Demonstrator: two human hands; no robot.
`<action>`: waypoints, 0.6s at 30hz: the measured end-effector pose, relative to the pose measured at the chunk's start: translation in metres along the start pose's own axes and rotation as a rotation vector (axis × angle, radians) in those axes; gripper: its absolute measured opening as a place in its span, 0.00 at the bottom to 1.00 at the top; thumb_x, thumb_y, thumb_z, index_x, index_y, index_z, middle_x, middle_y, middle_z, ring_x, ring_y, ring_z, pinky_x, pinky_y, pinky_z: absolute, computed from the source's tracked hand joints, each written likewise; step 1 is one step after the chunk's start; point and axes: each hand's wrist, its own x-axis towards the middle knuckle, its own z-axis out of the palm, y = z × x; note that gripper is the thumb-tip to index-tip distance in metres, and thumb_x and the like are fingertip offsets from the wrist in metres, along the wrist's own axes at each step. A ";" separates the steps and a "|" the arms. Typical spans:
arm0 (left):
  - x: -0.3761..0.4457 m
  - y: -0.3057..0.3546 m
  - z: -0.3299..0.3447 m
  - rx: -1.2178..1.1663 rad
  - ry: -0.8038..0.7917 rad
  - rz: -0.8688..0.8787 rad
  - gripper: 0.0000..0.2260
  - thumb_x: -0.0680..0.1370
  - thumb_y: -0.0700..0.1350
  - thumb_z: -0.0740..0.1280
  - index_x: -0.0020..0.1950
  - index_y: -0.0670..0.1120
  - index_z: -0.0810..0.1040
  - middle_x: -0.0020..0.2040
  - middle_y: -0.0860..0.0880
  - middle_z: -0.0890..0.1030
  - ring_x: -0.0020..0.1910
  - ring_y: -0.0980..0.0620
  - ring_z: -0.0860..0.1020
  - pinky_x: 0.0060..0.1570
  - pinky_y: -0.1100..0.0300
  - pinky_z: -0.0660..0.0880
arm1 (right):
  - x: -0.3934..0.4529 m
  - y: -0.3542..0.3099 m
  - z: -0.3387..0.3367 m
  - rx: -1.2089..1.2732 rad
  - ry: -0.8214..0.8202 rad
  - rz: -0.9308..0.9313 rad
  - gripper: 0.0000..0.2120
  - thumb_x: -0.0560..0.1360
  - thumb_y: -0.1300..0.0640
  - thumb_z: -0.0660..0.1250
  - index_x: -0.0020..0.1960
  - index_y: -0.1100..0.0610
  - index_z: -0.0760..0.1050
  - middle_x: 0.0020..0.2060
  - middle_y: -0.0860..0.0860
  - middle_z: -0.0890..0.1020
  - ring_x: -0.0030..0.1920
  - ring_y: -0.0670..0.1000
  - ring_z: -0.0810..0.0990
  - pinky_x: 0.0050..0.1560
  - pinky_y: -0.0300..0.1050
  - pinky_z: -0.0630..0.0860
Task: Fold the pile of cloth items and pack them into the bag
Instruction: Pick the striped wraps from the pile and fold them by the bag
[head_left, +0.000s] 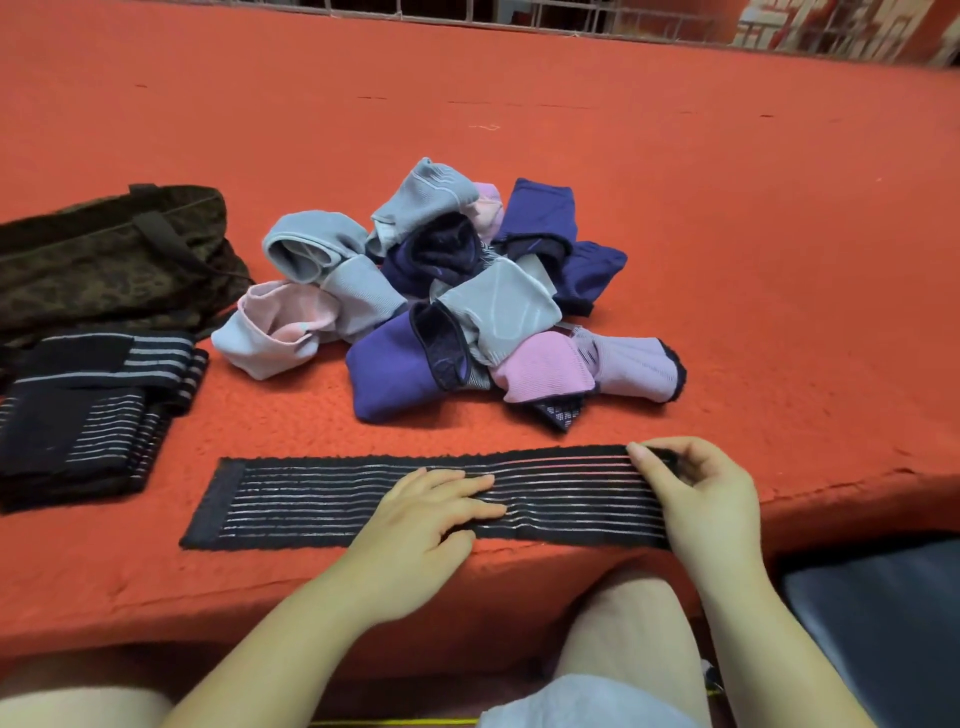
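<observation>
Your left hand (415, 525) lies flat on the black striped strap (322, 501), fingers (467, 491) straight and pressing it onto the red counter (727, 208) near its middle. Your right hand (696, 493) holds the strap's right end, thumb and fingers curled round it in a pinch. The strap runs lengthwise along the counter's near edge, its left end lying flat. Behind it sits the pile of cloth items (457, 291), a loose heap of grey, pink and purple pieces, apart from the strap. To the left, a stack of folded black striped straps (88, 410) rests just in front of the dark patterned bag (104, 260), which lies on its side at the counter's left edge, touching the stack
</observation>
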 end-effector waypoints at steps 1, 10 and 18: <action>0.000 0.002 0.001 -0.005 0.008 -0.017 0.28 0.68 0.62 0.45 0.63 0.65 0.72 0.66 0.71 0.60 0.68 0.67 0.57 0.72 0.66 0.44 | 0.002 -0.004 0.003 0.023 -0.001 0.021 0.04 0.72 0.62 0.72 0.39 0.54 0.80 0.32 0.46 0.84 0.33 0.42 0.80 0.39 0.34 0.75; 0.010 0.061 -0.018 -1.445 0.079 -0.460 0.20 0.73 0.55 0.60 0.59 0.45 0.77 0.57 0.45 0.82 0.57 0.48 0.80 0.62 0.53 0.71 | -0.036 -0.055 0.059 0.406 -0.649 0.012 0.16 0.74 0.52 0.62 0.61 0.52 0.73 0.53 0.46 0.84 0.57 0.42 0.80 0.52 0.30 0.73; -0.021 0.025 -0.039 -1.433 0.420 -0.545 0.07 0.77 0.36 0.61 0.39 0.38 0.71 0.40 0.40 0.83 0.37 0.45 0.83 0.35 0.57 0.80 | -0.036 -0.035 0.086 -0.231 -0.688 -0.490 0.38 0.64 0.36 0.71 0.70 0.35 0.56 0.72 0.35 0.60 0.74 0.40 0.57 0.74 0.42 0.57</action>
